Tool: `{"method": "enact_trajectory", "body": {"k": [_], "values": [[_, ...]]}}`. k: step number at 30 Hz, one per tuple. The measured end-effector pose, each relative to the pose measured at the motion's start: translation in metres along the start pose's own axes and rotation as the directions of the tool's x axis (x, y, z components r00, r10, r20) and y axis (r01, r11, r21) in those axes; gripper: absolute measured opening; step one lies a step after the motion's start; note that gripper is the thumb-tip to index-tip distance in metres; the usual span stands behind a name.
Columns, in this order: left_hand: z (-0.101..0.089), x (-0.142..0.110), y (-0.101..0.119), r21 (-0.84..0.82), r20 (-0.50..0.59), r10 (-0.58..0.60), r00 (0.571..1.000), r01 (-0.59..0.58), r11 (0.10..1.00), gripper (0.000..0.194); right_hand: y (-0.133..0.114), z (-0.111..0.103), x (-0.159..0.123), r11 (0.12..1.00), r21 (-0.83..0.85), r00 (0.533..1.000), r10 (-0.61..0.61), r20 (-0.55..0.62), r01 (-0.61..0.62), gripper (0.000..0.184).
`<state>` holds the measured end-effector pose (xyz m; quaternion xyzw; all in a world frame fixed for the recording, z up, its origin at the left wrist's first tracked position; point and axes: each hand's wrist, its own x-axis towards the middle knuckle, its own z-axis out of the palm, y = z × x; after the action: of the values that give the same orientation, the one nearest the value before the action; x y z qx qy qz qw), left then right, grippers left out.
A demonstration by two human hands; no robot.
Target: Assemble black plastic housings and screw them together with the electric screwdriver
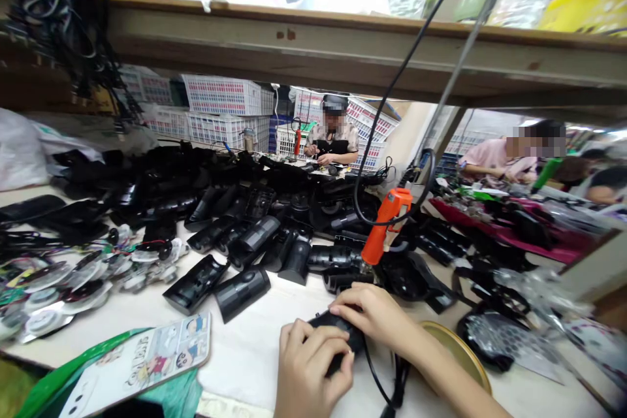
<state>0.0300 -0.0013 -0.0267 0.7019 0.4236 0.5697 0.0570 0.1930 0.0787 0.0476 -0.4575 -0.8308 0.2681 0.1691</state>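
A black plastic housing (356,339) lies on the white worktop in front of me, with a black cable (375,366) running from it toward the front edge. My left hand (313,362) is closed at the housing's near side, its fingers curled and the thumb against them; a tiny pale spot shows at the fingertips, too small to name. From the right, my right hand (367,313) grips the far end of the same housing, its fingers bent over the top. Both hands cover much of the part.
Black shells (243,290) are heaped beyond my hands. An orange electric screwdriver (386,225) hangs above them. Speaker-like parts (73,287) and a phone (147,362) lie left. A gold-rimmed round dish (460,353) sits under my right forearm. A shelf (313,46) crosses overhead; co-workers sit beyond.
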Motion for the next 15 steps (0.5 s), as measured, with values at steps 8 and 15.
{"method": "enact_trajectory", "body": {"k": [8, 15], "values": [[-0.006, -0.001, -0.006, -0.099, 0.046, -0.125, 0.991, 0.129, 0.987, 0.013, 0.002, -0.013, 0.002, 0.97, 0.234, 0.994, 0.082, -0.072, -0.063, 0.027], [-0.018, 0.003, -0.012, -0.261, 0.112, -0.284, 0.952, 0.304, 0.916, 0.021, -0.033, 0.01, -0.054, 0.922, 0.283, 0.944, -0.186, -0.274, 0.264, 0.02]]}}
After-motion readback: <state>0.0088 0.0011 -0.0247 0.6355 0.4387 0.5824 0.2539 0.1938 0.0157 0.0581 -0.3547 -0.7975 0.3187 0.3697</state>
